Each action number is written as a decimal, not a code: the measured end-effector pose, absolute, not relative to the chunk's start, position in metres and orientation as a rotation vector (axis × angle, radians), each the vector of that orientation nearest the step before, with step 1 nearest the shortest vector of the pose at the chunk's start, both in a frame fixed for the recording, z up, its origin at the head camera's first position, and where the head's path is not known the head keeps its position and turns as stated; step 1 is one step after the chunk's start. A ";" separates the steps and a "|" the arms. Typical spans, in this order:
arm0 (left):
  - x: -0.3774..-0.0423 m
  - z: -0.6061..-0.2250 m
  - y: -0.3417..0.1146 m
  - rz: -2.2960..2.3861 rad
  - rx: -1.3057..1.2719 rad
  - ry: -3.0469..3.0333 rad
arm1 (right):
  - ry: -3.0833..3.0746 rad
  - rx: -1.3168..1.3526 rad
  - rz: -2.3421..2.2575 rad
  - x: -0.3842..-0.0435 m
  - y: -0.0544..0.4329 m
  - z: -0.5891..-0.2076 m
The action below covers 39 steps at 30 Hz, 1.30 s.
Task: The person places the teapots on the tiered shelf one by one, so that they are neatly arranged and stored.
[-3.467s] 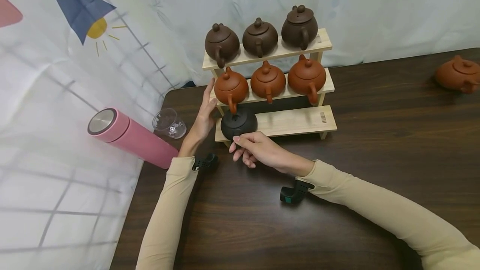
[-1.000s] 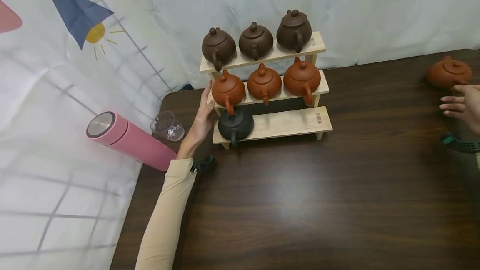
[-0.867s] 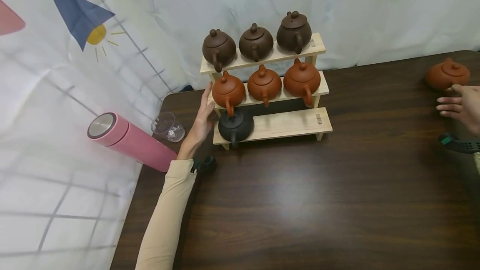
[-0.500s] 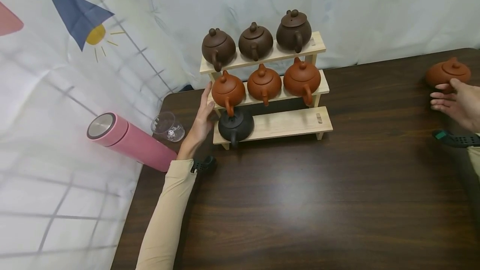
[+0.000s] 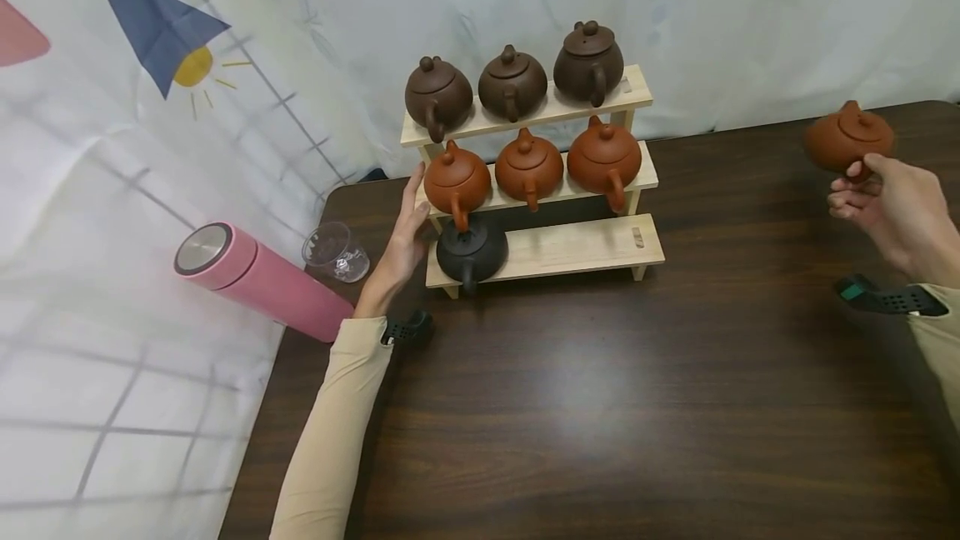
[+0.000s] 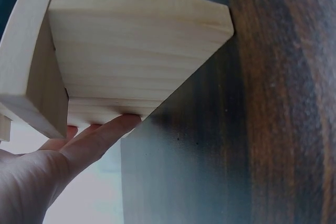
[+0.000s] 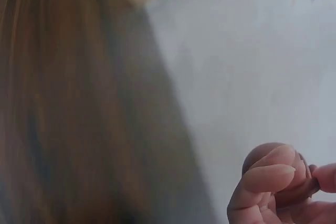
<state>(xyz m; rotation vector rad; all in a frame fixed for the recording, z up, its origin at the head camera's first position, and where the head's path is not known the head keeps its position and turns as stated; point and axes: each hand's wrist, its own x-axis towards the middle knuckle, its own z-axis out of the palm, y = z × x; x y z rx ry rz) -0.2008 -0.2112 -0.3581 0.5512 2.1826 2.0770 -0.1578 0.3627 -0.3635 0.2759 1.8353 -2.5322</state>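
Observation:
At the far right of the head view, my right hand (image 5: 896, 207) pinches the handle of an orange-red clay teapot (image 5: 847, 140), which appears raised off the table. The right wrist view shows curled fingers (image 7: 265, 179) in front of the same teapot (image 7: 294, 195), partly hiding it. My left hand (image 5: 401, 248) rests with straight fingers against the left side of a three-tier wooden stand (image 5: 585, 247). In the left wrist view those fingertips (image 6: 128, 121) touch the stand's wooden side (image 6: 126, 45). A black teapot (image 5: 471, 252) sits at the left of the lowest tier.
Three dark brown teapots (image 5: 512, 83) line the top tier. Three orange-red teapots (image 5: 528, 165) stand on the middle one. Left of the stand are a clear cup (image 5: 336, 252) and a pink flask (image 5: 262, 277) on the dark wooden table (image 5: 585, 407). White cloth (image 5: 750, 32) hangs behind.
My right hand left the black teapot and moved far right. It has since taken the orange-red teapot by its handle, lifted it and shifted it left. My left hand stays at the stand.

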 end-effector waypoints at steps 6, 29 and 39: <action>-0.202 -0.359 -0.212 2.087 0.537 2.167 | 1.848 -0.086 -2.574 -0.146 0.323 -0.324; -0.205 -0.363 -0.212 2.089 0.559 2.170 | 1.830 -0.652 -1.865 -0.074 0.177 -0.300; -0.204 -0.362 -0.213 2.093 0.571 2.168 | 1.952 -0.374 -1.818 -0.088 0.168 -0.331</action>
